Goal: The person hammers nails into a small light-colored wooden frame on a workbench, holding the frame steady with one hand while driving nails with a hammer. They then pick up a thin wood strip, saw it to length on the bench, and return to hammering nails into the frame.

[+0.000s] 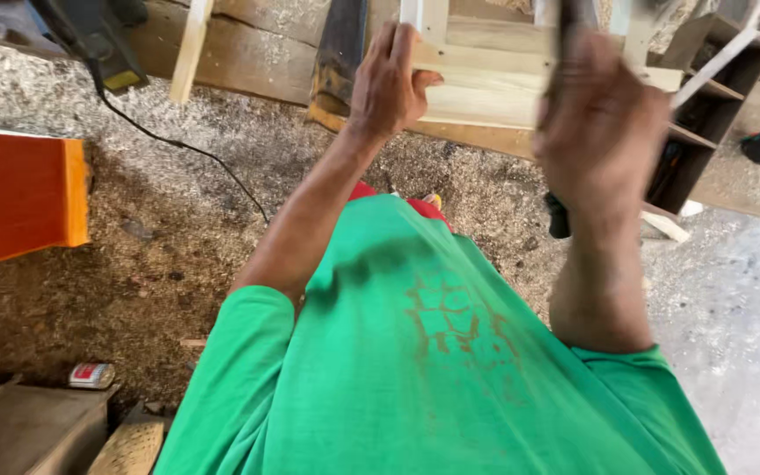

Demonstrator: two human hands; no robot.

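While the left hand grips a pale wooden frame at twelve o'clock, the blurred right hand closes on a dark, half-hidden tool.

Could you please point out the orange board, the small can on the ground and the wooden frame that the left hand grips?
orange board (10, 198): head view, on its broad orange face.
small can (91, 376): head view, on its side.
wooden frame (485, 84): head view, on a pale rail.
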